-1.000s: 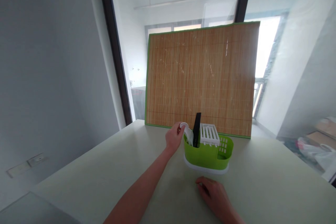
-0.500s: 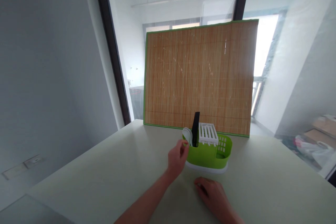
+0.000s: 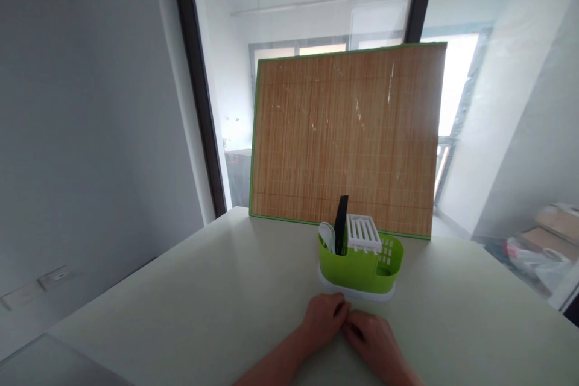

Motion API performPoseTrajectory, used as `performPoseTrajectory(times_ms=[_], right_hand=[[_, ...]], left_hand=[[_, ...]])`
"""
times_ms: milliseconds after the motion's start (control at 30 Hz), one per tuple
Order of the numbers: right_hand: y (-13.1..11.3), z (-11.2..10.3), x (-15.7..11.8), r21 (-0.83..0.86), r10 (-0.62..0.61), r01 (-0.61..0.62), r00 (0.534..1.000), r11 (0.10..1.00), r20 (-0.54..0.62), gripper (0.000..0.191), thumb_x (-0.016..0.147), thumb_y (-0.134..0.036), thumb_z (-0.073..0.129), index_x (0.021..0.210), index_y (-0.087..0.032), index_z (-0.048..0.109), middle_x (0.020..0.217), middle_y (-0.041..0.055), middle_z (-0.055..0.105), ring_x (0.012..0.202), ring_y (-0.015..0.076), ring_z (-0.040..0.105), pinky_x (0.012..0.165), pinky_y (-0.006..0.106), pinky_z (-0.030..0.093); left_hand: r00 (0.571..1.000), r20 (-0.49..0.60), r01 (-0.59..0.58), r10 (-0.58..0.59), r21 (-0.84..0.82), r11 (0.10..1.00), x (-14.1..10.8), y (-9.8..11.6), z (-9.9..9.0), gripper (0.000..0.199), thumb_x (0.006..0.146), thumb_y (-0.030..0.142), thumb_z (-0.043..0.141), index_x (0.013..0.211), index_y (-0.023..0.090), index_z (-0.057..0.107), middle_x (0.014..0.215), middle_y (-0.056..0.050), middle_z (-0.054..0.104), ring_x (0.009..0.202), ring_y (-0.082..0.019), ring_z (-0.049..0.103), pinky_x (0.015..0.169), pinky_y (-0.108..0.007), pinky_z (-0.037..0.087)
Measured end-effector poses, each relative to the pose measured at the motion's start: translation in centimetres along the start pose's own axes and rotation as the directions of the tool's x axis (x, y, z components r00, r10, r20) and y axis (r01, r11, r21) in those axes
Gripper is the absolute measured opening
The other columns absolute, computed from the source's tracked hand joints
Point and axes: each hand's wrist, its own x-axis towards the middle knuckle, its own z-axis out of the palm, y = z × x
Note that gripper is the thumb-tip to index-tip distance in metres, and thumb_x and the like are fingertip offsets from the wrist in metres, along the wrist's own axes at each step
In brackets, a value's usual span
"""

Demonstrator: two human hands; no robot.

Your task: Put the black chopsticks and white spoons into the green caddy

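Note:
A green plastic cutlery caddy (image 3: 353, 271) with a white base stands on the table. White spoons (image 3: 326, 235) lean in its left end, beside an upright bundle of black chopsticks (image 3: 341, 223). A white slatted rack (image 3: 363, 232) sits on top. Just in front of the caddy, my left hand (image 3: 324, 318) is closed, its fingertips meeting those of my right hand (image 3: 373, 338). The right hand is curled closed as well, low over the table. What either hand has between its fingers, if anything, is hidden.
Behind the caddy, a bamboo mat (image 3: 346, 139) with green edging stands upright on the pale table (image 3: 217, 289). Dark-framed glass (image 3: 199, 84) rises beyond it. Cardboard boxes and a plastic bag (image 3: 538, 253) lie on the floor to the right.
My left hand has come away from the spoons in the caddy, moving down and right to meet my right hand. The right hand has hardly moved. The view has shifted slightly.

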Motion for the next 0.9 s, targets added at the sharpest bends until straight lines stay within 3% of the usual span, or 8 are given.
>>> performPoseTrajectory(times_ms=[233, 367, 500, 600, 700, 900], right_hand=[[-0.5, -0.7, -0.1, 0.014, -0.021, 0.021, 0.998, 1.0, -0.061, 0.02, 0.084, -0.022, 0.043, 0.077, -0.021, 0.061, 0.077, -0.001, 0.063, 0.071, 0.0129, 0.058, 0.063, 0.021, 0.037], [-1.1, -2.4, 0.7, -0.053, -0.021, 0.009, 0.976, 0.999, -0.218, 0.021, 0.086, -0.023, 0.042, 0.08, -0.022, 0.062, 0.074, -0.0002, 0.06, 0.07, 0.013, 0.057, 0.063, 0.022, 0.039], [-3.1, -5.0, 2.9, -0.163, -0.075, 0.011, 0.917, 0.987, -0.392, 0.024, 0.087, -0.023, 0.039, 0.1, -0.022, 0.059, 0.093, 0.0042, 0.061, 0.081, 0.0145, 0.058, 0.069, 0.023, 0.041], [-5.1, -6.1, 5.0, -0.285, -0.162, 0.054, 0.914, 0.957, -0.371, 0.03, 0.087, -0.021, 0.038, 0.113, -0.021, 0.053, 0.109, 0.0064, 0.056, 0.091, 0.0151, 0.057, 0.074, 0.024, 0.043], [-6.3, -5.8, 6.9, -0.441, -0.19, 0.028, 0.926, 0.897, -0.327, 0.034, 0.086, -0.019, 0.039, 0.119, -0.019, 0.048, 0.116, 0.0085, 0.054, 0.09, 0.0162, 0.056, 0.071, 0.025, 0.045], [-6.0, -4.1, 8.7, -0.653, -0.144, -0.123, 0.929, 0.747, -0.34, 0.036, 0.082, -0.008, 0.04, 0.116, -0.016, 0.048, 0.09, 0.0086, 0.059, 0.072, 0.0179, 0.056, 0.057, 0.028, 0.044]], left_hand=[[1.0, 0.016, -0.003, 0.003, -0.009, 1.0, -0.1, 0.3, -0.6, 0.032, 0.089, 0.035, 0.037, 0.072, 0.019, 0.06, 0.069, -0.001, 0.064, 0.064, -0.015, 0.057, 0.055, -0.024, 0.028], [1.0, 0.022, 0.017, -0.016, -0.039, 0.999, 0.1, 0.3, -1.1, 0.039, 0.09, 0.036, 0.031, 0.073, 0.019, 0.062, 0.07, -0.004, 0.065, 0.066, -0.016, 0.059, 0.056, -0.024, 0.031], [0.998, 0.059, -0.032, 0.035, -0.06, 0.998, 0.1, 0.2, -1.3, 0.035, 0.089, 0.033, 0.034, 0.078, 0.02, 0.064, 0.076, -0.004, 0.068, 0.071, -0.018, 0.062, 0.06, -0.023, 0.035], [0.992, 0.081, -0.091, 0.096, -0.064, 0.994, 0.1, 0.2, -1.1, 0.03, 0.087, 0.029, 0.037, 0.085, 0.02, 0.065, 0.084, -0.005, 0.069, 0.077, -0.019, 0.063, 0.064, -0.024, 0.038], [0.989, 0.1, -0.108, 0.111, -0.031, 0.994, 0.1, 0.1, -0.9, 0.03, 0.087, 0.028, 0.038, 0.083, 0.019, 0.067, 0.083, -0.007, 0.069, 0.077, -0.02, 0.064, 0.064, -0.025, 0.038], [0.989, 0.102, -0.106, 0.107, -0.017, 0.994, 0.2, -0.3, -0.7, 0.027, 0.085, 0.028, 0.041, 0.081, 0.018, 0.066, 0.083, -0.007, 0.069, 0.078, -0.021, 0.065, 0.062, -0.024, 0.038]])
